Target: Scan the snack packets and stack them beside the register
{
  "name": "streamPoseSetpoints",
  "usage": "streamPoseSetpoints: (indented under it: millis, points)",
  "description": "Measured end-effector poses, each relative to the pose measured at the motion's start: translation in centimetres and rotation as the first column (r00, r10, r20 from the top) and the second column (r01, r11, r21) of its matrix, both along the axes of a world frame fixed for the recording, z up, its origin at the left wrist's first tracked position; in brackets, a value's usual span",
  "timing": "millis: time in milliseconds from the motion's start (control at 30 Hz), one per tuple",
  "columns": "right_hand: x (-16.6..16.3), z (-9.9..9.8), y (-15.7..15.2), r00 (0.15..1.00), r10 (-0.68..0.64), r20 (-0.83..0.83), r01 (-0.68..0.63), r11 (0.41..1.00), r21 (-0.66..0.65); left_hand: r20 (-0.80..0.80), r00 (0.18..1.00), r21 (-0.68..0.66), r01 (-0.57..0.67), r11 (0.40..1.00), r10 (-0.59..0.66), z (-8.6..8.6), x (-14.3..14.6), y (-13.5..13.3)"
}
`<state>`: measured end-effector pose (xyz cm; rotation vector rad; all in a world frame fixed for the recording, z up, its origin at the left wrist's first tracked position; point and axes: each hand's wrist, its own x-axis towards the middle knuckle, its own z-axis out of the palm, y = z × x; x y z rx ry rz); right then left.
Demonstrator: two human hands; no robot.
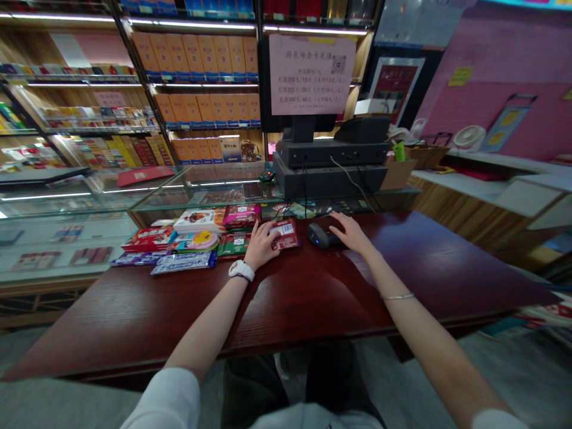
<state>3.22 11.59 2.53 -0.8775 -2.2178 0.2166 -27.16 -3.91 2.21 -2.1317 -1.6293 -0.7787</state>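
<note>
My left hand point(261, 246), a white watch at its wrist, lies over the row of snack packs with fingers stretched and apart. Its fingertips touch or hover just over a dark red packet point(288, 234) with a barcode label; a green and red packet point(233, 244) is partly under its other side. To the right, a black handheld barcode scanner point(318, 236) with a small blue light rests on the dark red wooden table point(304, 298). My right hand point(351, 233) lies by the scanner's handle, fingers extended; whether it touches the handle I cannot tell.
Left of my hands lie a blue-white packet point(184, 262), a red box point(149, 238), a white box point(200, 220) and a pink-red packet point(242, 215). Behind stand a glass counter point(210, 179) and a monitor point(313, 74) on a black base with cables. Shelves hold orange boxes point(196, 56).
</note>
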Motion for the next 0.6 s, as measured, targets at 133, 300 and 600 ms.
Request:
streamPoseSetpoints:
  millis: [133,300,600]
  points:
    - [1.8,-2.1,0.8,0.995,-0.054,0.08,0.061,0.994,-0.09,0.004,1.0,0.005,-0.013,1.0,0.013,-0.2,0.3,0.2]
    - [1.2,-2.6,0.0,0.993,-0.004,0.118,0.023,0.986,-0.165,-0.02,1.0,0.015,-0.013,1.0,0.014,-0.4,0.5,0.4]
    - [0.8,-1.8,-1.8,0.913,0.063,0.402,0.01,0.984,-0.177,-0.006,1.0,0.022,0.002,1.0,-0.002,-0.5,0.5,0.5]
